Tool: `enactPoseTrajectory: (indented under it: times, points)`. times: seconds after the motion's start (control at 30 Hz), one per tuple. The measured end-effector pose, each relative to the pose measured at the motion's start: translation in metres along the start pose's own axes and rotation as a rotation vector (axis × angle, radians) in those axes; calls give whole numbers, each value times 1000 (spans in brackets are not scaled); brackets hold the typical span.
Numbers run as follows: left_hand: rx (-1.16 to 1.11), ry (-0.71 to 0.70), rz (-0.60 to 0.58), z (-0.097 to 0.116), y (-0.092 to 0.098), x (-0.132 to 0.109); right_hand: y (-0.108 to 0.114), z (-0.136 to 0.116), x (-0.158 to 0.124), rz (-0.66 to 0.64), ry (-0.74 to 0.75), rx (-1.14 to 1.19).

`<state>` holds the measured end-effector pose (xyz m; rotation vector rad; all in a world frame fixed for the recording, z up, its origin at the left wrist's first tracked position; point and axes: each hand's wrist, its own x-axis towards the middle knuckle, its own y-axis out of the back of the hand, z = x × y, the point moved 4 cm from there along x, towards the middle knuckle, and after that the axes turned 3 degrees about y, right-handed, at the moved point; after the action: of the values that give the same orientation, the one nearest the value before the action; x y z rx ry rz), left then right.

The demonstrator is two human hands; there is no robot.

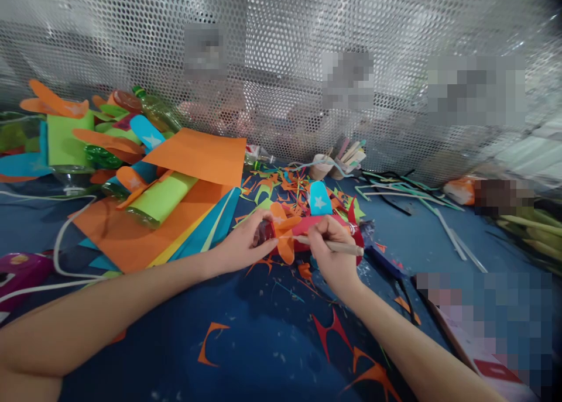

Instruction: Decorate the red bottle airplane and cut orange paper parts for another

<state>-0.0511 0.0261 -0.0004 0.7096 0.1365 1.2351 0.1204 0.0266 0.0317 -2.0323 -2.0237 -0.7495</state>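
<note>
A plastic bottle wrapped in red paper [304,223] lies sideways on the blue table. A blue paper wing [319,197] with a white star stands up from it, and an orange paper propeller [287,251] sits at its left end. My left hand [246,242] is closed around that end, thumb beside the propeller. In my right hand [334,256] is a pale marker [346,248], its tip at or very near the propeller. Part of the bottle is hidden behind my right hand.
Orange paper sheets [206,156] and paper-covered bottles [70,138] crowd the left. Paper scraps [290,182] lie behind the bottle. Cups of markers [349,159] stand by the perforated metal screen [285,57]. A white cord [59,244] runs at left; thin strips [448,226] lie right.
</note>
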Motion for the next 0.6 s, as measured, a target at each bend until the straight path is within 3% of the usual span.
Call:
enactPoseTrajectory:
  times: [0.6]
  points:
    - [7, 6, 4, -2, 0, 0, -7, 19, -12, -99, 65, -74]
